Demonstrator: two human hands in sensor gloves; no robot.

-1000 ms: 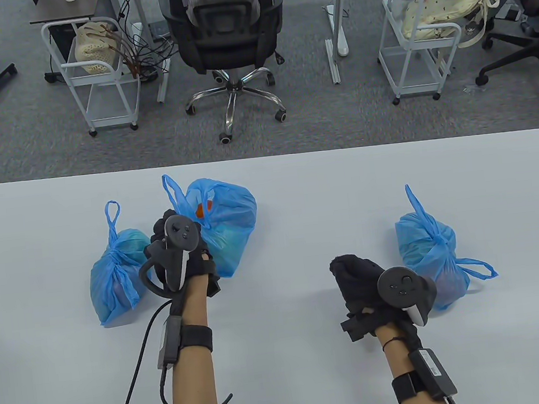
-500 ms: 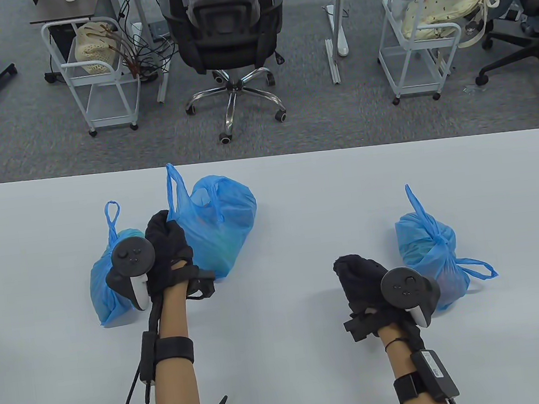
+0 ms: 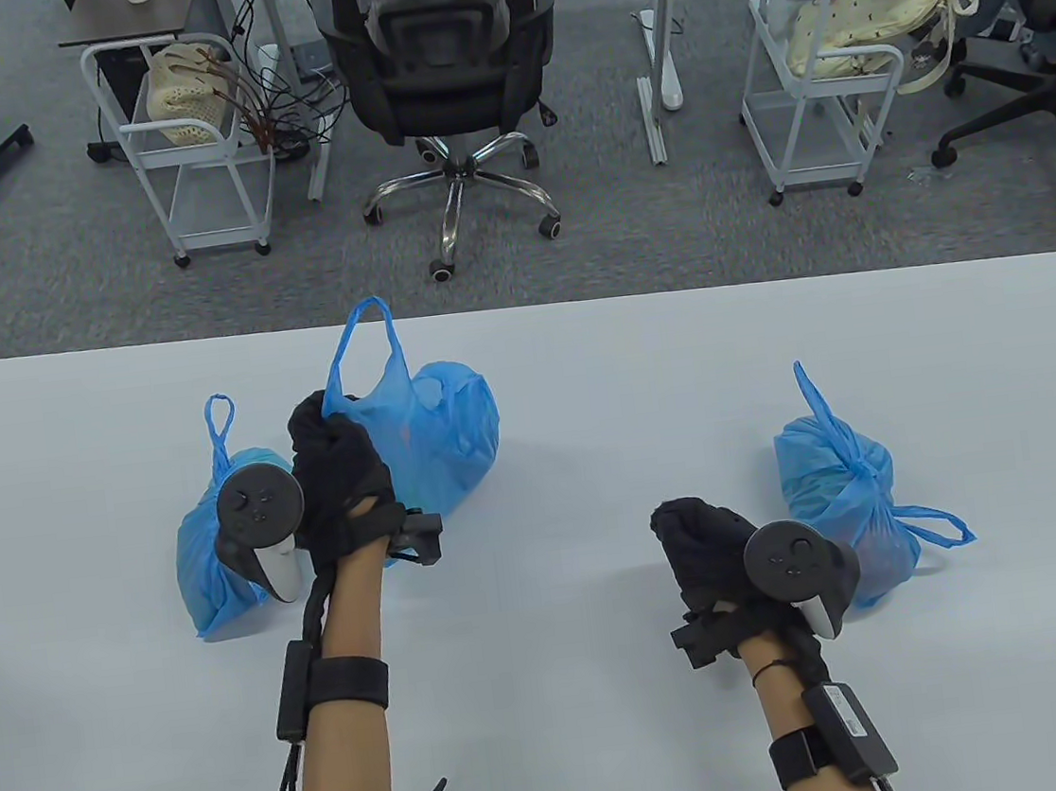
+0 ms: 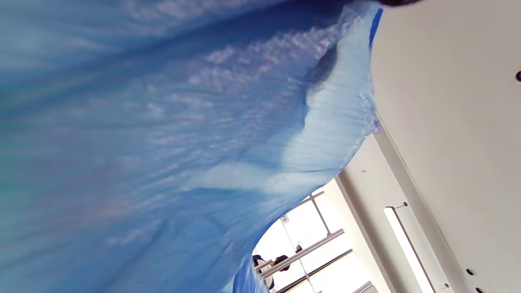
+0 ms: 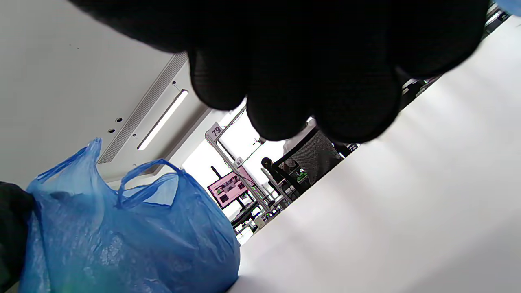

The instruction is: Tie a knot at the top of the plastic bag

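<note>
Left hand [image 3: 338,465] grips one handle [image 3: 361,348] of the untied bag [image 3: 433,435]; right hand [image 3: 707,546] rests curled on the desk [image 3: 584,389], holding nothing. Gathering stage, I judge — next, the right should reach over for the other handle.

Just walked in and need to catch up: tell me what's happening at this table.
A person in sensor gloves is tying up blue plastic bags. The left hand grips one handle of the middle bag, whose top is not yet knotted; its handles stand up loose. The right hand rests on the table, holding nothing. The left bag and the right bag are already knotted.
</note>
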